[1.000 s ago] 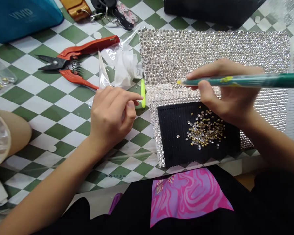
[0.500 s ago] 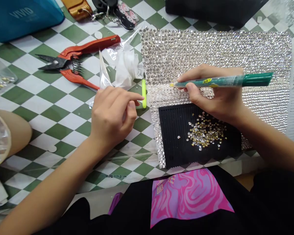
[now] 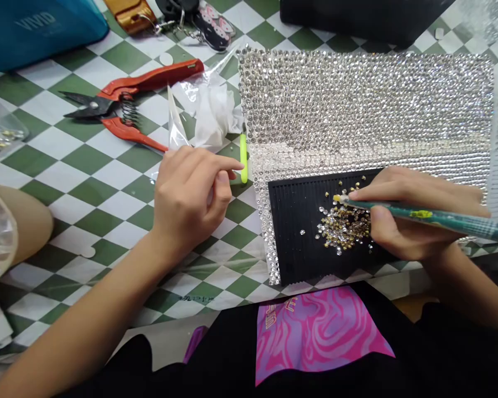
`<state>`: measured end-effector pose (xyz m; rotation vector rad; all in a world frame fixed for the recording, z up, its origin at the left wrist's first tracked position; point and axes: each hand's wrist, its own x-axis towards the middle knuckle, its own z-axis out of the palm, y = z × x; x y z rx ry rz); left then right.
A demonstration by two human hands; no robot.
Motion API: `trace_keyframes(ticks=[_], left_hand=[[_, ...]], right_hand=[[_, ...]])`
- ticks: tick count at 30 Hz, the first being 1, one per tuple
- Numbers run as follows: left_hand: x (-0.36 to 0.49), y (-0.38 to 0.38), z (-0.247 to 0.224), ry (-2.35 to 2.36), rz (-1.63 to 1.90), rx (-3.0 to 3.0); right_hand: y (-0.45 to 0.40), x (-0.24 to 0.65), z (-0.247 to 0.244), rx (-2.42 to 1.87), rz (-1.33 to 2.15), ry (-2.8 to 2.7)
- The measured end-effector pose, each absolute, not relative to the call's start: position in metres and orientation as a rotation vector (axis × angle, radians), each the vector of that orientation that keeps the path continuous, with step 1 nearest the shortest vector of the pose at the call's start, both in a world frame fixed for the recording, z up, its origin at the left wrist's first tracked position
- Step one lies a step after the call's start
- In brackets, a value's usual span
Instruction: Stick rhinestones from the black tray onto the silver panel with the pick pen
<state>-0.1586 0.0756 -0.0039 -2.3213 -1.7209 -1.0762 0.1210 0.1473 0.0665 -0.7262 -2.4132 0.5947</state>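
My right hand [image 3: 415, 213] is closed around a green pen [image 3: 435, 215] with a pale yellow tip. That tip is over the upper part of a heap of small clear and gold-backed rhinestones [image 3: 344, 229]. They lie on a black ribbed tray [image 3: 299, 260]. Behind and beneath the tray spreads a rhinestone-covered sheet [image 3: 357, 99], with a paler band near its left middle. My left hand [image 3: 191, 193] rests on the table, index finger stretched out and thumb apart, the other fingers loosely curled. Its index fingertip is at a yellow-green slim tool [image 3: 243, 157] by the sheet's left edge.
Red-handled snips [image 3: 124, 105] lie open at the left, next to crumpled clear plastic and white tissue [image 3: 211, 116]. A blue pouch [image 3: 41, 33], keys [image 3: 182, 11] and a black box [image 3: 357, 19] stand along the back. At far left is a beige round container [image 3: 33, 232].
My right hand has moved right and toward me with the pen, from the sheet's pale band to the rhinestones on the tray. My left hand has stayed put.
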Motion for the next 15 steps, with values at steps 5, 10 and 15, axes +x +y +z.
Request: trace_keyframes(ticks=[5,10,15], left_hand=[[-0.1588,0.0748,-0.0032,-1.735,-1.066,-2.326],[-0.1589,0.0753,-0.0044,-1.728,-1.074,-2.325],[-0.1582,0.0752,-0.0049,-1.729,-1.101,-2.327]], right_hand=[[0.1401,0.1145,0.0694,-0.670,0.654,-2.480],[0.1384,0.1124,0.0674,-0.630,0.693,-2.502],[0.1465,0.1118,0.0693,-0.654,0.698,-2.396]])
